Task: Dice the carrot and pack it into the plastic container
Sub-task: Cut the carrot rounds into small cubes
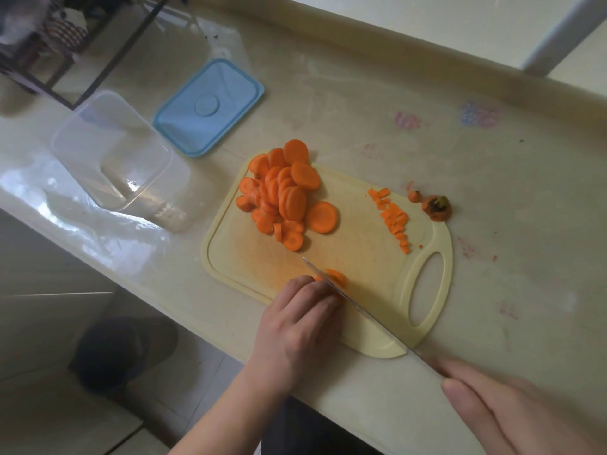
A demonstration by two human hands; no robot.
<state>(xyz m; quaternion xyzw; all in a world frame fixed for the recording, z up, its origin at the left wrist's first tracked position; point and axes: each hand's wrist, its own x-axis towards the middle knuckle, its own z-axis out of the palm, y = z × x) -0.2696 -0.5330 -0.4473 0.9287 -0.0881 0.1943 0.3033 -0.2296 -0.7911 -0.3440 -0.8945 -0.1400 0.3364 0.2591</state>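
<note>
Carrot slice [336, 276] half hidden by knife [348, 298], left hand [295, 326], right hand [525, 412] cropped

The pale yellow plastic cutting board [345, 257] looks matt, stained orange. The clear plastic container [111, 152] is glossy and transparent. The blue plastic lid [210, 106] appears smooth. The cream stone-like countertop [492, 274] is glossy.

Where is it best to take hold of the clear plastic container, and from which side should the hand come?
Probably grip the clear plastic container by its near long wall, thumb outside and fingers inside the rim, coming from above. It stands upright, open and empty, with its blue lid apart beside it, so the rim is free. The left hand is nearer to it.
</note>
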